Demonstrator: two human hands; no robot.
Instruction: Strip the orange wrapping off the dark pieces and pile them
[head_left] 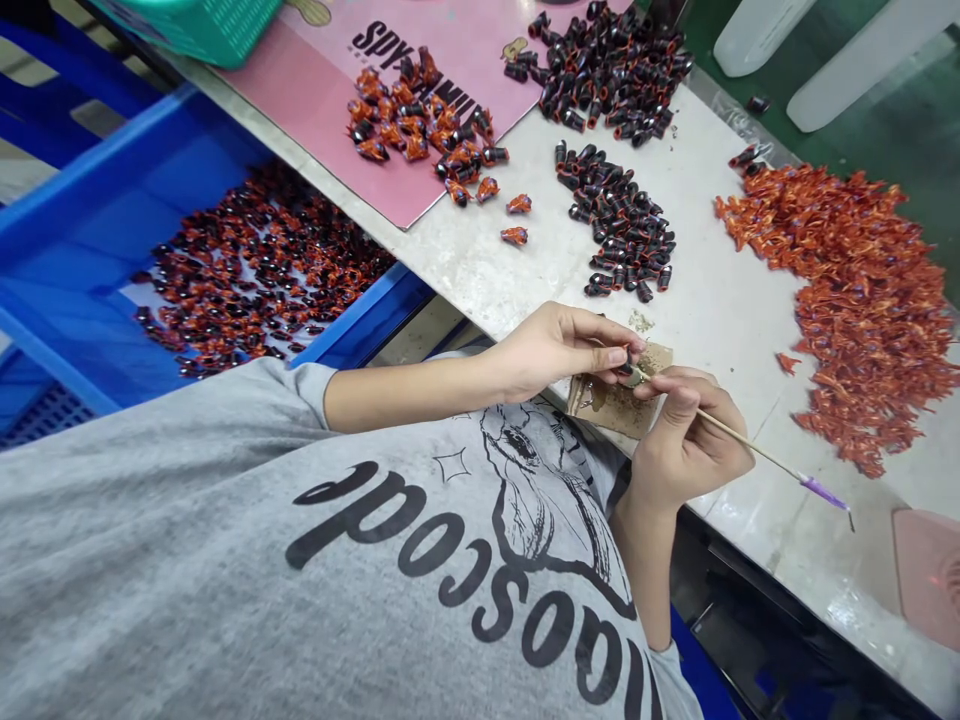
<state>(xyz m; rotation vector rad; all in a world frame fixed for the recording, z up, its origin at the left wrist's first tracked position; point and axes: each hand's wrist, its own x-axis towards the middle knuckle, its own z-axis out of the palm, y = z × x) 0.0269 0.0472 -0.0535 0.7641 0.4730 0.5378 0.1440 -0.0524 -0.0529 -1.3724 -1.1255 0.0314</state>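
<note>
My left hand (559, 345) pinches a small dark piece (624, 368) between thumb and fingertips, just above a scrap of brown cardboard (611, 405) at the table's near edge. My right hand (686, 440) is closed around a thin stick (757, 450) with a purple end, held like a pen. The stick's tip touches the small piece. Both hands meet over the cardboard.
On the table (720, 310) lie a large heap of orange pieces (862, 290) at right, two piles of dark pieces (626, 225) (604, 65), and mixed orange-and-dark pieces on a pink mat (330, 110). A blue crate (90, 220) at left holds many finished pieces (255, 270).
</note>
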